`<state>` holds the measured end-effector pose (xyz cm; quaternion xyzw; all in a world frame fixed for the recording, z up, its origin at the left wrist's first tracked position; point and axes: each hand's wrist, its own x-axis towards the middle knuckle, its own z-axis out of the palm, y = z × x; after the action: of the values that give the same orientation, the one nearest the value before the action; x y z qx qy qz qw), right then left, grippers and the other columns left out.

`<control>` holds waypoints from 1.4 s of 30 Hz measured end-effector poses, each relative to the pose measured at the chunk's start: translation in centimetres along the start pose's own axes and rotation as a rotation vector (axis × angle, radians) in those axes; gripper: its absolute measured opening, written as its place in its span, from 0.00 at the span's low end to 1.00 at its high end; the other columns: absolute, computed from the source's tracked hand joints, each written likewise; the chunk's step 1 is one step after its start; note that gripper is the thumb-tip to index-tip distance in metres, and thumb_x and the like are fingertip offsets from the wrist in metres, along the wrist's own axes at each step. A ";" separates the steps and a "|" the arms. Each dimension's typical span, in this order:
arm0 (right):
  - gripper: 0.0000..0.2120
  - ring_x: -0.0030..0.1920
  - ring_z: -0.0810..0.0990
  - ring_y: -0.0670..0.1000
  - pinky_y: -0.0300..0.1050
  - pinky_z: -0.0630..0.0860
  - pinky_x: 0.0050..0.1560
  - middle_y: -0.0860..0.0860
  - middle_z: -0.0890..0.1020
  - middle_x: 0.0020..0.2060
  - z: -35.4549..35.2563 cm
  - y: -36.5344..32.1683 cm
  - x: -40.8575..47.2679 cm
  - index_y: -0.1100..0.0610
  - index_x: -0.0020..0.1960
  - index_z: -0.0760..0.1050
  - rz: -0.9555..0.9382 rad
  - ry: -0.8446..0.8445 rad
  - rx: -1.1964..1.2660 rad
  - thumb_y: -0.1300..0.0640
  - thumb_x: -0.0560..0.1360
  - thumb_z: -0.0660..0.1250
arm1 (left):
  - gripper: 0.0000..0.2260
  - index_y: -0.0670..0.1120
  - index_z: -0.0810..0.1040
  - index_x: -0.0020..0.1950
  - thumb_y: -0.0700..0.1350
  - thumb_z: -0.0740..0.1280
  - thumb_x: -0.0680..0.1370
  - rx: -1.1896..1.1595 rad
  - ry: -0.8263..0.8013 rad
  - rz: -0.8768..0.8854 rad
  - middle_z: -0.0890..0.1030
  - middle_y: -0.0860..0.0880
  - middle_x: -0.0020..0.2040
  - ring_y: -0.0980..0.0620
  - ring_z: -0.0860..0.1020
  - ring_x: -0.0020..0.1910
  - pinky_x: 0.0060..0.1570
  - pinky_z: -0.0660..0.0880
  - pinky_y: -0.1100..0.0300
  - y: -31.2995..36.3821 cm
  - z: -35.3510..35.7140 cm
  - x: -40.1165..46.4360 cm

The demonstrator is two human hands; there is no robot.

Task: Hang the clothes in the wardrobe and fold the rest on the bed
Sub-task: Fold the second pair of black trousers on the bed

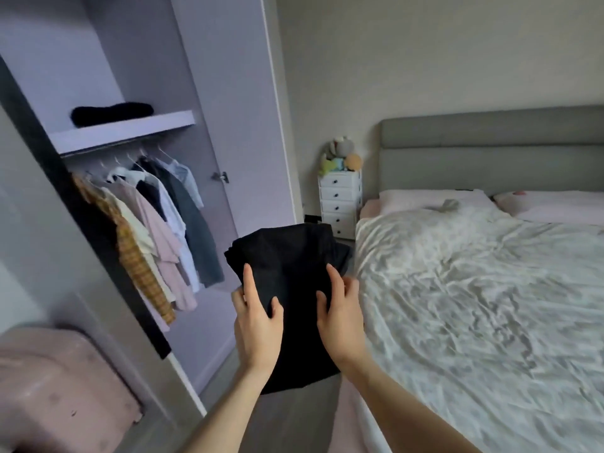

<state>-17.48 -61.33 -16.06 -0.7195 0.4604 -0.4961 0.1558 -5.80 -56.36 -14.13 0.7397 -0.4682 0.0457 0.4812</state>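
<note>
Nearest the camera, two bare forearms reach forward from the bottom edge. The left hand (258, 322) grips the left side of a folded black garment (287, 282), thumb on top and the other fingers tucked underneath. The right hand (341, 313) grips the garment's right side the same way, its thumb lying along the upper face of the cloth. The garment is held in the air between the two hands, in the gap between the wardrobe and the bed, its lower edge drooping below the wrists.

At lower left sits a pink upholstered seat (55, 387), blurred. To the right, the bed (490, 305) stretches away under a rumpled white duvet, with pale pink pillows (431, 199) at its far end against a grey padded headboard (490, 152).

To the left stands the open wardrobe (137, 93), lilac inside. Its hanging rail carries a row of shirts (157, 223) on hangers: a yellow checked one at the near end, then cream, pink, white, dark grey and light blue. On the shelf (124, 130) above the rail lies a folded black item (112, 113).

Farther back, between wardrobe and headboard, a narrow white chest of drawers (340, 204) stands against the wall, with soft toys (343, 155) piled on top.
</note>
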 end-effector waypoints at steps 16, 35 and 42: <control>0.18 0.41 0.74 0.46 0.36 0.70 0.44 0.51 0.63 0.62 13.3 -10.0 6.5 0.59 0.67 0.66 -0.150 -0.058 0.124 0.60 0.78 0.62 | 0.32 0.40 0.68 0.70 0.35 0.74 0.68 -0.012 0.271 0.068 0.71 0.40 0.61 0.53 0.75 0.33 0.38 0.70 0.70 -9.4 -7.6 11.5; 0.19 0.43 0.69 0.38 0.27 0.65 0.50 0.54 0.66 0.59 30.6 -4.9 48.6 0.61 0.67 0.68 -0.269 0.094 0.419 0.61 0.77 0.64 | 0.30 0.43 0.64 0.74 0.37 0.70 0.73 0.056 0.463 0.212 0.67 0.40 0.65 0.44 0.79 0.45 0.44 0.74 0.60 -7.5 9.4 51.6; 0.19 0.52 0.63 0.24 0.15 0.59 0.50 0.50 0.62 0.57 35.9 -8.7 58.2 0.63 0.67 0.68 -0.361 0.150 0.608 0.63 0.77 0.65 | 0.30 0.42 0.63 0.74 0.37 0.69 0.73 0.201 0.557 0.330 0.68 0.38 0.64 0.44 0.78 0.43 0.36 0.79 0.50 -7.2 8.1 62.3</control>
<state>22.58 -112.63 6.52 -0.6715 0.1673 -0.6813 0.2383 31.13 -102.13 9.02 0.6569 -0.4253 0.3690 0.5015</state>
